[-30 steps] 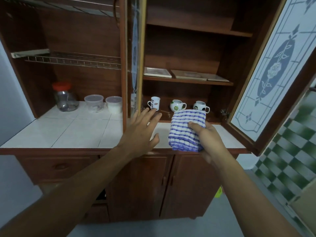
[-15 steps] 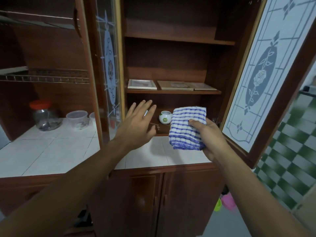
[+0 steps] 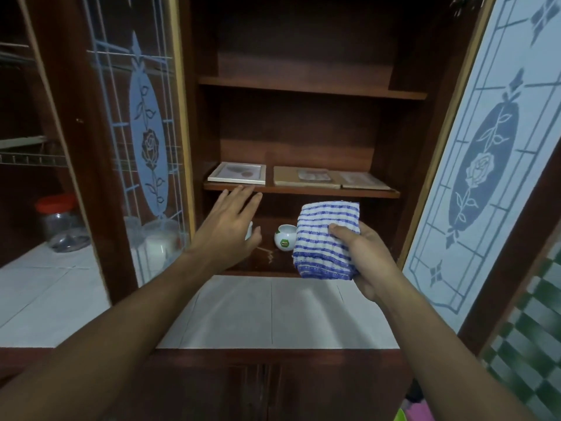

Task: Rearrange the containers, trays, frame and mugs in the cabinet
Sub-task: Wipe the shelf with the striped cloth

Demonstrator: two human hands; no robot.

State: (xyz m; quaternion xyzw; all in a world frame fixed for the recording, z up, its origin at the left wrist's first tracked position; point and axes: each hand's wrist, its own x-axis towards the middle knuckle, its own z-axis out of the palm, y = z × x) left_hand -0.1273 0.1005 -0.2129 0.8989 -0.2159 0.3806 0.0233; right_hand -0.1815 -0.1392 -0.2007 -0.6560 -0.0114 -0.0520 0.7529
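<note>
My left hand (image 3: 228, 226) reaches into the cabinet's lowest shelf with straight fingers, its fingertips just under the middle shelf edge; it covers most of a white mug (image 3: 249, 231). A second white mug (image 3: 286, 237) with a green label stands to its right. My right hand (image 3: 361, 256) grips a folded blue-and-white striped cloth (image 3: 326, 240), which hides whatever stands behind it. On the middle shelf lie a white picture frame (image 3: 237, 174) at the left and flat brown trays (image 3: 329, 178) at the right.
The left glass door (image 3: 130, 138) and right glass door (image 3: 485, 153) stand open. Behind the left door sit a red-lidded glass jar (image 3: 60, 226) and plastic containers (image 3: 161, 243) on the white tiled counter (image 3: 273, 311). Upper shelves hold nothing visible.
The view has moved closer to the cabinet. My left hand has reached further in toward the leftmost mug. My right hand still holds the cloth at about the same place.
</note>
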